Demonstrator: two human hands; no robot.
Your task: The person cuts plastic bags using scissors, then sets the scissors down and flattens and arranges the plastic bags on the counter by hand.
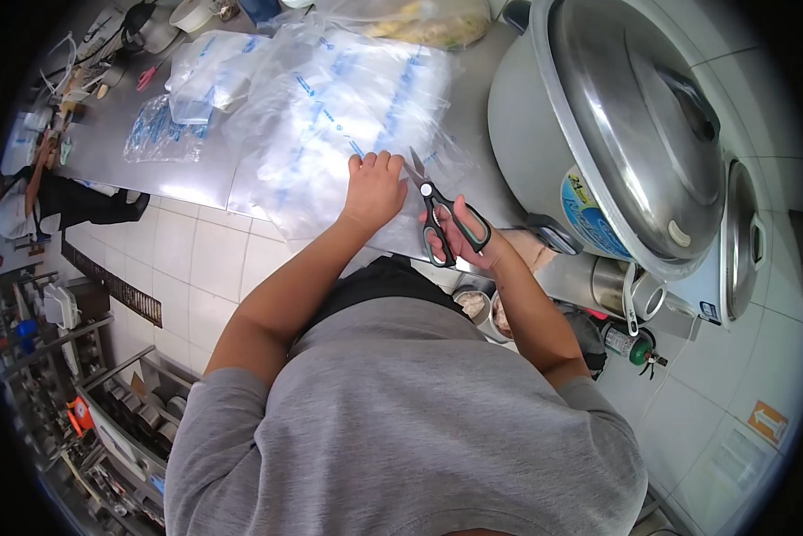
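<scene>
Black-handled scissors [431,205] with their blades a little apart are held by the handles in my right hand [466,237]. The blades point away from me, over a stack of clear plastic bags [330,98] with blue print on the metal table. My left hand [375,186] rests on the near part of the bags, just left of the blades, its fingers bent and pressed together. Whether it pinches the plastic is hidden under the fingers.
A large lidded pot [531,116] stands at the right. More folded bags [207,71] and red scissors [147,78] lie on the table [98,147] at the left. Another person [71,204] is at the far left. Metal racks [120,429] stand behind on the left.
</scene>
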